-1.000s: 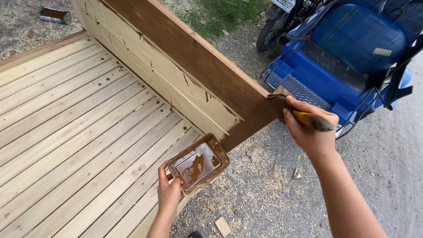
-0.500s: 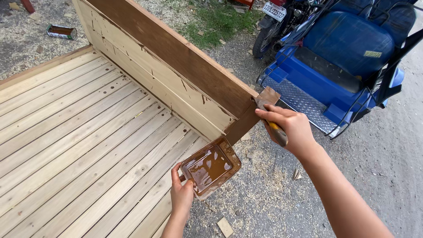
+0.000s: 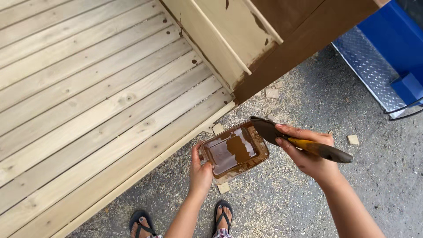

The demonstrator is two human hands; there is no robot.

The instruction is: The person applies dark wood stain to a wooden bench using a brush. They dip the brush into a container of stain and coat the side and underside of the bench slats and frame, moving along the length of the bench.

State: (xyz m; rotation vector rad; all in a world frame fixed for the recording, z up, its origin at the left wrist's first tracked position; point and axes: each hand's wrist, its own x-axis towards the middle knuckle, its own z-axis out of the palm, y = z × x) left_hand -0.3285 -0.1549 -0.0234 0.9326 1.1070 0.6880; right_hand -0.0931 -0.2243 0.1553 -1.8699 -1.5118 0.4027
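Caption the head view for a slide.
Left hand holds a stain tray; right hand brings the brush to it.

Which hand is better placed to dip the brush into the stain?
The right hand: it holds the brush, bristles at the tray's edge. The left hand holds the tray.

A slatted platform of pale, unpainted wooden planks (image 3: 88, 101) fills the left side. At its far edge rises a backboard (image 3: 229, 39), cream-coloured low down and dark brown above. The gravel ground (image 3: 308, 207) is strewn with sawdust and small wood offcuts (image 3: 352, 139). A blue vehicle (image 3: 396, 53) with a metal tread plate stands at upper right.
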